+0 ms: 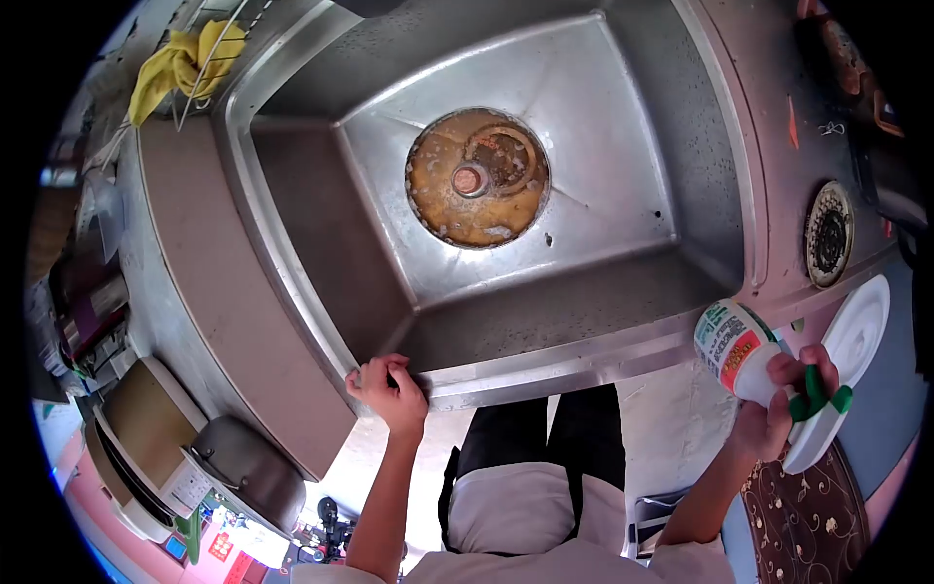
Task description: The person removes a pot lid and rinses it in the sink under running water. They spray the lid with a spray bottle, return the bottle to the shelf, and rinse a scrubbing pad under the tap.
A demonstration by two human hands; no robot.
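We're looking straight down into a square stainless steel sink (623, 117), frame centre. A round brownish, grimy drain plate (477, 177) is sitting in the middle of the basin.

Left hand (389, 389), lower centre-left: fingers curled and clenched over the sink's front rim, nothing else in the grip.

Right hand (778, 414), lower right: fingers wrapped around a white cylindrical plastic container with a red and green printed label (732, 348). The container is sticking out up and left of the fingers, its round end tilted toward the sink, label end clear of the grip. The same hand is also pinching a green strip (812, 394) across the fingers; we can't tell what it is.

Just right of that hand, a white oval plastic lid-like piece (856, 336) is lying near the counter edge. A round metal strainer (829, 234) is resting on the pinkish counter at right.

Yellow cloth (180, 63) is hanging on a wire rack, upper left. A grey metal pot (248, 467) is sitting lower left.
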